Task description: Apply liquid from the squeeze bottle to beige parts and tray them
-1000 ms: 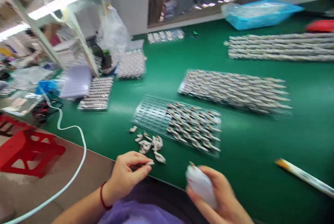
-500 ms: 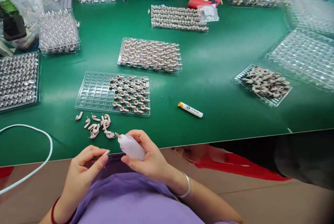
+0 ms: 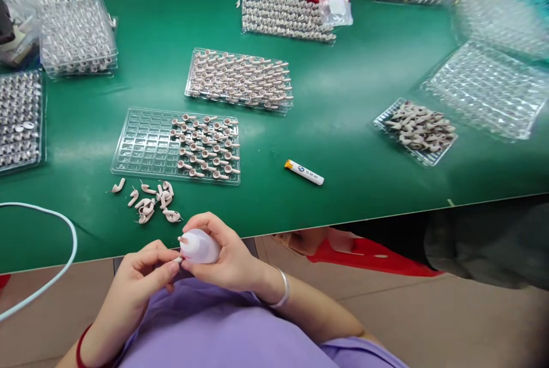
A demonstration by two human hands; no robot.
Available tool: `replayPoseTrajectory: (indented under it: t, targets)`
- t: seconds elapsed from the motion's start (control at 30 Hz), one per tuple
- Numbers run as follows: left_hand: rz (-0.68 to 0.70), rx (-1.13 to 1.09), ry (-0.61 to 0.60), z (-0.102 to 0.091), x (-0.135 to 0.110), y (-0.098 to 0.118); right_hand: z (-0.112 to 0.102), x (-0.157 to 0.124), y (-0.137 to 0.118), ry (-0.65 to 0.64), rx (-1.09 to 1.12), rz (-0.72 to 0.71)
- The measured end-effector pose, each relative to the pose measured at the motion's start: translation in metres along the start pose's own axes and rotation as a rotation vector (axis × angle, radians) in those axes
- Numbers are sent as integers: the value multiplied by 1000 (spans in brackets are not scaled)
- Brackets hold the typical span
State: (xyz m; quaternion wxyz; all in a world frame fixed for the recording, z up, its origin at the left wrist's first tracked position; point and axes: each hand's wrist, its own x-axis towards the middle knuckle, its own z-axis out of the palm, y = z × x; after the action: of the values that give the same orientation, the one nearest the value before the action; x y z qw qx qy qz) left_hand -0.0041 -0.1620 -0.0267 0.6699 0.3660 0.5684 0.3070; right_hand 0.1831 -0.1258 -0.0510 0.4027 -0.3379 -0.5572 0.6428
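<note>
From here I see the left hand (image 3: 150, 271) pinching a small pale piece (image 3: 178, 260), fingers closed on it; the right hand's (image 3: 223, 254) fingers curl round a white bottle (image 3: 201, 249), just right of the piece, its long axis running leftward, nozzle (image 3: 183, 239) beyond the left fingers; whether they touch, I cannot tell

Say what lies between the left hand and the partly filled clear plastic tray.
Small, curved beige pieces lie loose on the green tabletop there, in the head view.
</note>
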Motion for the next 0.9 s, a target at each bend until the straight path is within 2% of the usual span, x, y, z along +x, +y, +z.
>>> replayPoseTrajectory:
  t: [0.37, 0.57, 0.67, 0.8, 0.87, 0.9]
  targets:
    - [-40, -107, -26, 2, 2, -2, 2, 0, 0, -26, 48, -15]
    - [-47, -107, 13, 7, -2, 6, 2, 0, 2, -23, 112, -9]
    - [-51, -103, -34, 7, -1, 9, 2, -1, 5, -27, 134, 8]
    - [-9, -63, -97, 4, 0, 10, -1, -1, 4, -30, 138, 6]
    - [55, 52, -114, 0, -1, 9, -5, -1, 0, -65, 135, 5]
    - [131, 153, -92, -3, -1, 7, -8, -1, -2, -86, 116, 5]
